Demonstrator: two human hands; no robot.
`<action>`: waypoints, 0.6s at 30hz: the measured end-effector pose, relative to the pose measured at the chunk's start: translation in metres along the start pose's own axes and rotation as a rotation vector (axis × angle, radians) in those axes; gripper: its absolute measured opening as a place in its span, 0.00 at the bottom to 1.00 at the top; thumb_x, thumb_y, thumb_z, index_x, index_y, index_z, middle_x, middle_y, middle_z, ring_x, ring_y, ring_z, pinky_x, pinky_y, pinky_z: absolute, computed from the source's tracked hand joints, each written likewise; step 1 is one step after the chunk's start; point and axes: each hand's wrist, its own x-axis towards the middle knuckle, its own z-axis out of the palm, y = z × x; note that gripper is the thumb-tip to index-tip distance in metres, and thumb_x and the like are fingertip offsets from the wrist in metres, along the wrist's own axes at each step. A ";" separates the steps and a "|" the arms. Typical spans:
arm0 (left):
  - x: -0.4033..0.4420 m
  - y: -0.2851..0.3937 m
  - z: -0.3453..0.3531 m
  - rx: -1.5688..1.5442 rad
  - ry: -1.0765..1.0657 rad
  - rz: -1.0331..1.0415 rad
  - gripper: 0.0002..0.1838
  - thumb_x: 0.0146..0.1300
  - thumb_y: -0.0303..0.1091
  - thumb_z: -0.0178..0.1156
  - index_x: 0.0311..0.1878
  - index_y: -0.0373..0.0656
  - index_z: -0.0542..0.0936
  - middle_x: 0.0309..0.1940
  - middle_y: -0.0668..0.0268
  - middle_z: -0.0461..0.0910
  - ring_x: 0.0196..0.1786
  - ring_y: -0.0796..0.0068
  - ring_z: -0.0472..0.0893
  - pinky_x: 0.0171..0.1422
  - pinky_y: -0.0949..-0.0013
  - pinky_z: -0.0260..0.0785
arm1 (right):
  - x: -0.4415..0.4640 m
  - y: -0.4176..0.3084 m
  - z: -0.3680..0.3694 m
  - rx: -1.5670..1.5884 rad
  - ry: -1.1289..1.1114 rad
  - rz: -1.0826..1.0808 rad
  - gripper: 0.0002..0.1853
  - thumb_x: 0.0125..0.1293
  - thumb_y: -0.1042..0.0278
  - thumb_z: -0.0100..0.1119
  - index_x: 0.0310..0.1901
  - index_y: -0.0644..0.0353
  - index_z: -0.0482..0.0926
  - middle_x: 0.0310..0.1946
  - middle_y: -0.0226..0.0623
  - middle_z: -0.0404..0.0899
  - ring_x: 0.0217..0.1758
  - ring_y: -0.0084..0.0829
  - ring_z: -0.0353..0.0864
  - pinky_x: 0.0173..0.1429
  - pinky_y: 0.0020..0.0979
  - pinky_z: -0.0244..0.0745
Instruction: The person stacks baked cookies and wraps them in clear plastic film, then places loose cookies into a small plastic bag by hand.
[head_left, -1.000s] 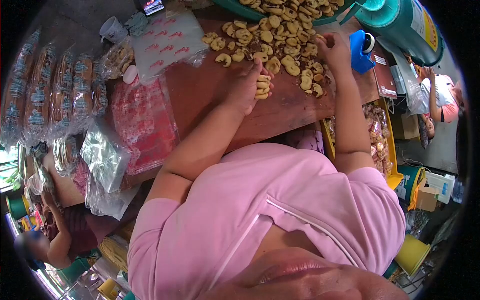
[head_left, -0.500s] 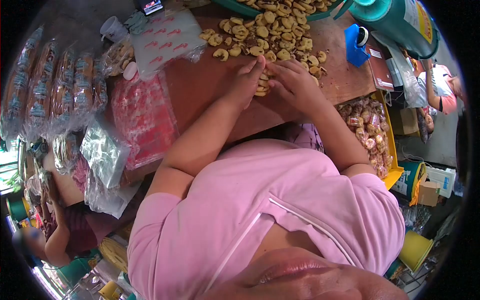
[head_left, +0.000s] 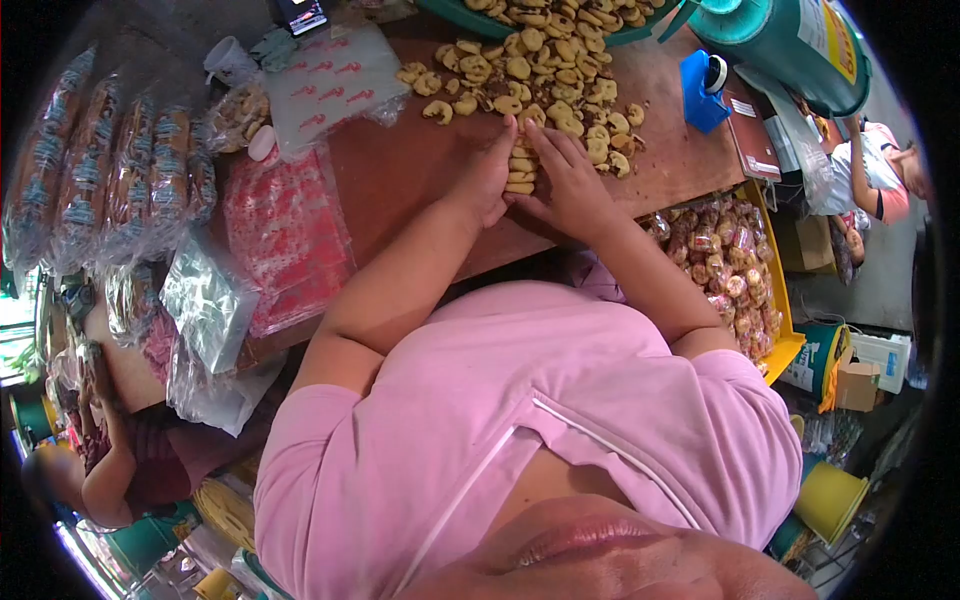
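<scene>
A short row of round yellow-brown cookies (head_left: pixel 522 170) is lined up between my two hands near the table's front edge. My left hand (head_left: pixel 487 178) presses along the row's left side, fingers together. On the other side, my right hand (head_left: pixel 568 178) is curved around the row, its fingertips at the far end and thumb at the near end. Just beyond my hands lies a loose pile of cookies (head_left: pixel 560 85), some with dark patches. My palms hide part of the row.
A blue tape dispenser (head_left: pixel 706 92) stands right of the pile. Printed plastic bags (head_left: pixel 290 240) lie to the left, near wrapped long packs (head_left: pixel 85 170). A yellow crate (head_left: pixel 785 300) holds packed cookies at right. Other people are at the far left and far right.
My right hand has moved down and wrapped around the near end of the row. More of the row shows between my hands now.
</scene>
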 end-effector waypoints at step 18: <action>0.134 0.266 -0.219 1.835 1.035 0.691 0.35 0.54 0.50 0.68 0.68 0.56 0.76 0.78 0.65 0.61 0.77 0.52 0.61 0.76 0.45 0.61 | -0.006 0.021 0.017 0.194 -0.030 0.089 0.49 0.53 0.59 0.80 0.75 0.58 0.64 0.61 0.49 0.72 0.64 0.51 0.72 0.69 0.44 0.70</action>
